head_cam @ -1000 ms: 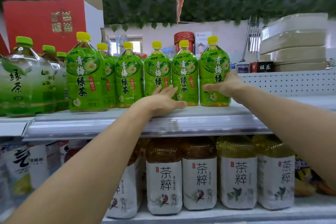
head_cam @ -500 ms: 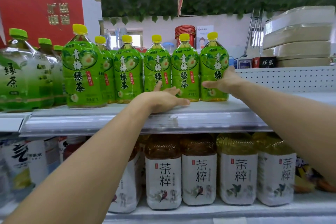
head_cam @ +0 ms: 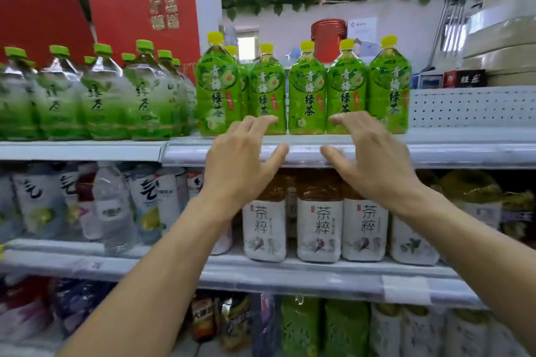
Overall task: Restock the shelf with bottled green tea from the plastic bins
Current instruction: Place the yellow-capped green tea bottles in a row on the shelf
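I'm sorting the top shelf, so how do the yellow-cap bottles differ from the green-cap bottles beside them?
The yellow-cap bottles wear full bright-green wraps; the green-cap bottles have clear shoulders and paler labels. The yellow-cap bottles look slimmer and stand to the right, the green-cap bottles broader, to the left. Both stand upright on the top shelf.

Green tea bottles (head_cam: 307, 95) (yellow caps (head_cam: 307, 45))

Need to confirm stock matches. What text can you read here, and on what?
"青梅绿茶": bright green yellow-capped bottles, top shelf.
"绿茶": pale green green-capped bottles, top shelf left.
"茶粹": white-labelled amber tea bottles, middle shelf.
Gold characters on red cardboard box: blurred.
Black box label, small print, bottom-shelf packs: unreadable.
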A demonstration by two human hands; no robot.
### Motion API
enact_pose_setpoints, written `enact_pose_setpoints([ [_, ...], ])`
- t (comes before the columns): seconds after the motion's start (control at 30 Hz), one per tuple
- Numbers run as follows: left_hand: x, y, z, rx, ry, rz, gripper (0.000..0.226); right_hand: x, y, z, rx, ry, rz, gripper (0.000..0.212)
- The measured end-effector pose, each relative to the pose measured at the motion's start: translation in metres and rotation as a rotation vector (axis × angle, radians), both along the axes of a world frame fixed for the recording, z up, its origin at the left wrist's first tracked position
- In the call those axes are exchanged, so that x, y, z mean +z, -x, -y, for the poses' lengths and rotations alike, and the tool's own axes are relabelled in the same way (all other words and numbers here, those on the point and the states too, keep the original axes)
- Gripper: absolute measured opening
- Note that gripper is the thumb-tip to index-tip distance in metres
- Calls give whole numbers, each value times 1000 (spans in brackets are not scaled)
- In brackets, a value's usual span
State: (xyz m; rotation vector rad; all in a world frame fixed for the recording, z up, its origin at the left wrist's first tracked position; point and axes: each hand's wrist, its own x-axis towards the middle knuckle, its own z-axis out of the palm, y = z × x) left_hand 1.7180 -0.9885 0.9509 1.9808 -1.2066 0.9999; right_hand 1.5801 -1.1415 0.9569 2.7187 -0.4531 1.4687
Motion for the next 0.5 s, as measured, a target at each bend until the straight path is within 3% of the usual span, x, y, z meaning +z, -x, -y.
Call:
enact_pose_setpoints([
  [0.3,-112,0,-260,172,-193,-173,67,-113,-26,-212,160,12,-76,60],
  [0.5,-180,-31,-416,333,-444,-341,84,-191,-79,-359,259,-21,-305,69],
])
